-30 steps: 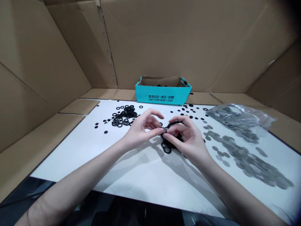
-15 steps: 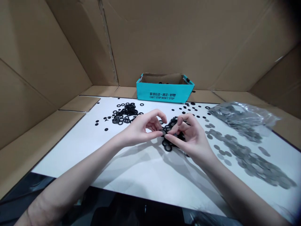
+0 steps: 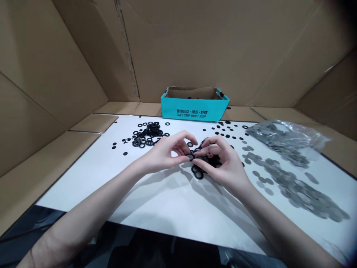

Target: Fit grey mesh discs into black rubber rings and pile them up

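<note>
My left hand [image 3: 167,152] and my right hand [image 3: 220,160] meet over a heap of black rubber rings [image 3: 208,162] on the white table [image 3: 167,201]. The left thumb and fingertips pinch a small dark ring [image 3: 190,156], perhaps with a grey disc in it. The right fingers curl just beside that ring, their tips against the heap. Whether the right hand holds anything is hidden by the fingers. A few rings lie loose just below my hands.
A teal cardboard box [image 3: 195,109] at the table's back edge has black rings inside. Left stands a second pile of black rings [image 3: 147,134]; small black discs lie scattered. Grey metal discs [image 3: 295,190] spread right, below a clear plastic bag of them [image 3: 279,143]. Cardboard walls surround the table.
My right hand has shifted left and slightly down, closer to my left fingertips. The left hand stays nearly still, and the view has tilted slightly.
</note>
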### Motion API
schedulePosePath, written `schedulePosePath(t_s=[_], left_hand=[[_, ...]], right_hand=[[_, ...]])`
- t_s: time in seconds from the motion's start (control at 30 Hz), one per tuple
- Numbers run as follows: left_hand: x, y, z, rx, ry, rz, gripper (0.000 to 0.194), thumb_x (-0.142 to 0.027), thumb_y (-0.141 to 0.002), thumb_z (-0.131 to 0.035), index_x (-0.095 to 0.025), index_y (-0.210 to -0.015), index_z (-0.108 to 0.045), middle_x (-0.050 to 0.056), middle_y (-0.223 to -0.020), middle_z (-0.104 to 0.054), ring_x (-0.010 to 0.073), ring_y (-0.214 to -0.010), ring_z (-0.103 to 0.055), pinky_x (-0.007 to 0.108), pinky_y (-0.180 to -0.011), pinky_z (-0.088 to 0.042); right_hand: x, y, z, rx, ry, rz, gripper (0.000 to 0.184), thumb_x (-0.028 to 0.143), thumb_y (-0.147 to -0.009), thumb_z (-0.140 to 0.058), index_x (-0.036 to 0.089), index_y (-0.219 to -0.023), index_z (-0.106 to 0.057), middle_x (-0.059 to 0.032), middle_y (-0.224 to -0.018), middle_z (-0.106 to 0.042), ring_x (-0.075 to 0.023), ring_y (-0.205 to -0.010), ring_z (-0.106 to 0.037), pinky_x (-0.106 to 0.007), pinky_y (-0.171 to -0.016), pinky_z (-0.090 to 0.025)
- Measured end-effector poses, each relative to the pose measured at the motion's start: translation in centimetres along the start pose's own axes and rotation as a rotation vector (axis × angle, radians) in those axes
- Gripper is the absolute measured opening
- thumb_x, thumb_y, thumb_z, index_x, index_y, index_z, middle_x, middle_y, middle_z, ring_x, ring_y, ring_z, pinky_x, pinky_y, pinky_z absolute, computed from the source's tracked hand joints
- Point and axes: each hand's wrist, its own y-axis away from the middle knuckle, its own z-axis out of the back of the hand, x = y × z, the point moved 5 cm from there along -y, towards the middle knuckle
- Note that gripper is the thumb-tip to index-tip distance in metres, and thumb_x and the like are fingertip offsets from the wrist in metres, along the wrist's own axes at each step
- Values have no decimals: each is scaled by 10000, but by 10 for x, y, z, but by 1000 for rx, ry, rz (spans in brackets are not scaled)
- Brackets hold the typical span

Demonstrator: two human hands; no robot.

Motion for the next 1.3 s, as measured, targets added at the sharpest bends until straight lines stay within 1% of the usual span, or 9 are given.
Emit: schedulePosePath(t_s=[0.17,0.33,0.5,0.63,0.73,0.83,1.0,1.13,1.3], left_hand=[[2,0,-3,11,-14,-8,283,-170,-858,-661,-208,-1127,-582,20,-932,-667,145,-842,-668,278,-776,-538],[-3,1,-7,-50,-18,-3,227,-199,-911,-606,-213,-1136,-574,9,-918,-635,131,-839,-636,259,-755,-520],[-2,1,-9,-121,-4,0,218,-204,-917,-609,-208,-1131,-565,-3,-869,-627,129,-822,-631,249,-731,-505],[0,1,-11,-143,-8,-10,231,-185,-906,-619,-206,-1128,-558,-12,-845,-616,126,-808,-628,255,-743,-511],[-4,1,-11,-122,-35,-25,222,-170,-913,-607,-206,-1122,-537,-15,-850,-603,119,-797,-615,248,-737,-512],[-11,3,-10,-71,-67,-41,182,-171,-931,-597,-210,-1090,-518,-20,-850,-594,110,-769,-599,242,-722,-510],[-18,3,-9,-6,-150,-68,155,-118,-925,-564,-215,-1039,-526,-24,-839,-592,104,-756,-579,249,-747,-512],[-12,2,-10,-13,-120,-39,216,-114,-905,-575,-222,-1087,-530,-12,-867,-615,118,-801,-617,262,-770,-534],[-6,2,-6,-104,15,-21,225,-150,-905,-610,-204,-1110,-536,3,-905,-605,118,-869,-632,238,-774,-532]], right_hand=[[2,1,1,3,11,14,281,259,-787,-749,273,-962,-530,-5,-760,-803,-235,-774,-740,-357,-707,-465],[-1,0,-1,9,-21,19,272,278,-794,-738,266,-967,-529,-1,-754,-793,-218,-743,-734,-336,-677,-458],[2,0,1,-42,-1,44,257,290,-803,-743,266,-967,-547,-7,-803,-793,-211,-761,-723,-330,-663,-442],[4,1,0,-69,4,59,240,253,-809,-733,268,-965,-552,20,-719,-759,-181,-673,-649,-330,-651,-415],[5,1,-1,-56,-60,49,273,230,-799,-732,273,-963,-518,53,-654,-714,-165,-619,-608,-323,-636,-402],[8,2,-1,-53,-158,51,317,224,-786,-737,283,-932,-463,79,-627,-666,-164,-639,-615,-311,-636,-404],[10,5,0,-102,-206,77,334,212,-779,-735,287,-888,-428,90,-649,-613,-166,-677,-627,-334,-696,-463],[5,5,-1,-80,-118,60,286,227,-786,-725,279,-893,-465,72,-645,-655,-175,-675,-638,-341,-700,-474],[1,3,3,-89,-73,47,297,231,-786,-745,274,-913,-480,44,-704,-749,-194,-729,-711,-347,-731,-471]])
